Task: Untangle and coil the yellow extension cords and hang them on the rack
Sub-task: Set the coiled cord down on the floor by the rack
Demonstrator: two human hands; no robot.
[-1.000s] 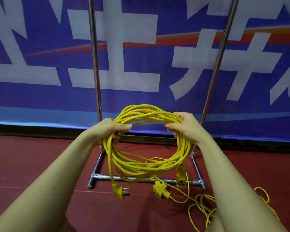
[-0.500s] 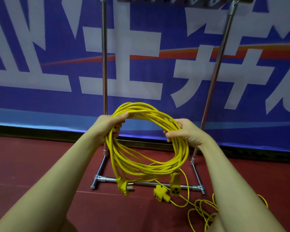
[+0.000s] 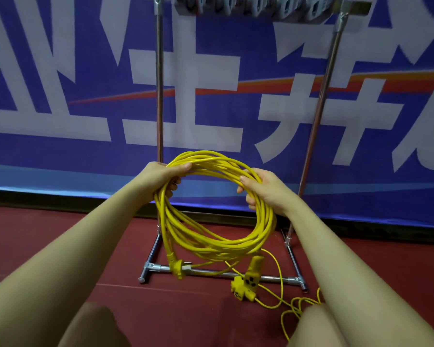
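A coiled yellow extension cord hangs in the air in front of the metal rack. My left hand grips the coil's upper left side and my right hand grips its upper right side. The cord's plug dangles at the lower left of the coil, and its socket end dangles at the lower right. A second yellow cord lies loose and tangled on the floor at the right, with its multi-socket block by the rack's base.
The rack's top bar carries a row of grey hooks at the frame's top edge. Its base bar rests on the red floor. A blue banner with white characters stands close behind. My knees show at the bottom.
Both hands have lifted the coil slightly and the view has tilted up, bringing the rack's top bar and hooks into sight. The plug and socket ends swing a little.
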